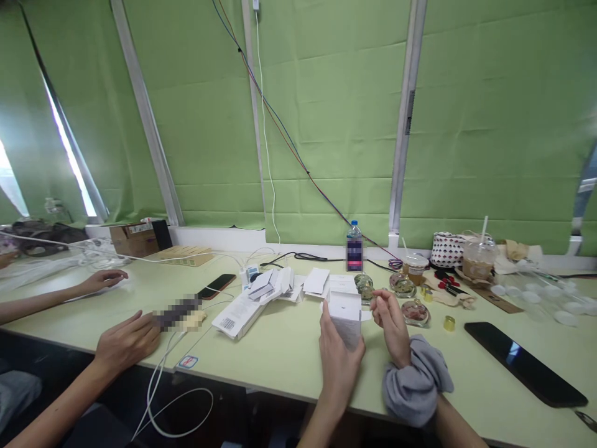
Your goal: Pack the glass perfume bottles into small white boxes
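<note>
1. Since the box [346,314] appears to be thin white card, it is judged light, stiff along its edges and easily dented on its flat faces. The matte surface should not slip. Its contents are hidden, so fragility cannot be assessed.
2. Recommended hold, as a judgement: across two opposite faces near the corners, where card best resists crushing, with light pressure only.
3. Position: the box is held upright above the table [280,354], in front of the bottle [354,247] on the person's side, well apart from it.
4. Left hand [336,354]: wrapped around the box from below, thumb against one face and fingers pressed on the far face, where they are mostly hidden.
5. Right hand [390,323]: in front of the bottle and slightly right, clear of the box. Thumb and forefinger tips are pressed together and the other fingers curled. Whether anything small sits between them cannot be told. Grey cloth [415,382] is bunched at that wrist.
6. Appearance: plain white, taller than wide, with a small dark mark near its top.
7. Surroundings: loose white cards [275,285] lie front-left of the bottle, glass jars [402,285] front-right, and a phone [527,364] further front-right. A co-worker's hand [127,342] rests far front-left.
</note>
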Demonstrator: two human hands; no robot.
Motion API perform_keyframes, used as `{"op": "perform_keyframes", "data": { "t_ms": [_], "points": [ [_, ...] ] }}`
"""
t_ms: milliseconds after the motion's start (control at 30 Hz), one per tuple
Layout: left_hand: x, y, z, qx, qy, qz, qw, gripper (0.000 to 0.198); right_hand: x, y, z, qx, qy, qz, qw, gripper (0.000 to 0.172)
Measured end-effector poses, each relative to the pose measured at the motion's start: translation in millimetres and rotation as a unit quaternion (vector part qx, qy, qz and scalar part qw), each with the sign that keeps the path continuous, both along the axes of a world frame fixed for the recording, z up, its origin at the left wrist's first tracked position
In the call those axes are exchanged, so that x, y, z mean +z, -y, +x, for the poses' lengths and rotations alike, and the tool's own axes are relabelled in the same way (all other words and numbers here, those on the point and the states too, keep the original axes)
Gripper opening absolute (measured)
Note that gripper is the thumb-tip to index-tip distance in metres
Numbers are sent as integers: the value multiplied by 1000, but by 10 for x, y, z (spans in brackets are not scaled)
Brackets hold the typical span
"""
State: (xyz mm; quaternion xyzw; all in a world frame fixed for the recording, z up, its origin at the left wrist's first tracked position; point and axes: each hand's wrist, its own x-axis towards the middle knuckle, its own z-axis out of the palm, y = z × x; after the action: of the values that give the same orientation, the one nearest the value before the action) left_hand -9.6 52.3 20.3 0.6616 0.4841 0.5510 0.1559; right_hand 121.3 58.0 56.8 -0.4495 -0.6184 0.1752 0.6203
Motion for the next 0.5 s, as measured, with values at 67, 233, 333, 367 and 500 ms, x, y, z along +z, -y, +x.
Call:
{"op": "perform_keyframes", "data": {
  "t_ms": [67, 233, 333, 367, 500],
  "points": [
    [7, 4, -3, -7, 14, -4, 1000, 85, 18, 29, -38, -2, -76, -7, 997, 24],
    [6, 14, -9, -19, 6, -21, 1000, 70, -10, 56, -76, -1, -98, -6, 995, 22],
    [-3, 11, -10, -20, 1, -12, 1000, 72, -34, 56, -62, -7, -91, -11, 996, 21],
    [-6, 8, -10, -21, 3, -8, 1000, 74, -36, 58, -56, -6, -91, -13, 996, 21],
    [-12, -2, -18, -16, 23, -6, 1000, 86, -33, 79, -41, 11, -73, -14, 997, 20]
  ]
}}
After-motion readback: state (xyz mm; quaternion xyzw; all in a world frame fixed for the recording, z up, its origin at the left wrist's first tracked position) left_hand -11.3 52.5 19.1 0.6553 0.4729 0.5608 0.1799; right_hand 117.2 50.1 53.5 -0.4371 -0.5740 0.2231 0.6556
